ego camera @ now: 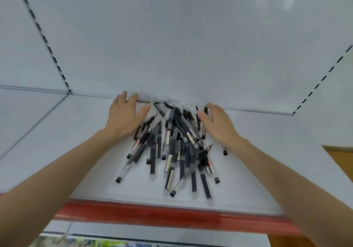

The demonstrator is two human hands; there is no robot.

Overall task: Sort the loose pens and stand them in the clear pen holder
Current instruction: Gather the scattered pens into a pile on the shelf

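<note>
White shelf [257, 151] with a red front edge strip [152, 215], white back panel [172, 36] behind it. Slotted uprights run up the panel at left [41, 35] and right [322, 78]. Wooden surface [340, 161] at far right; blurred green items [86, 243] below the shelf.
</note>
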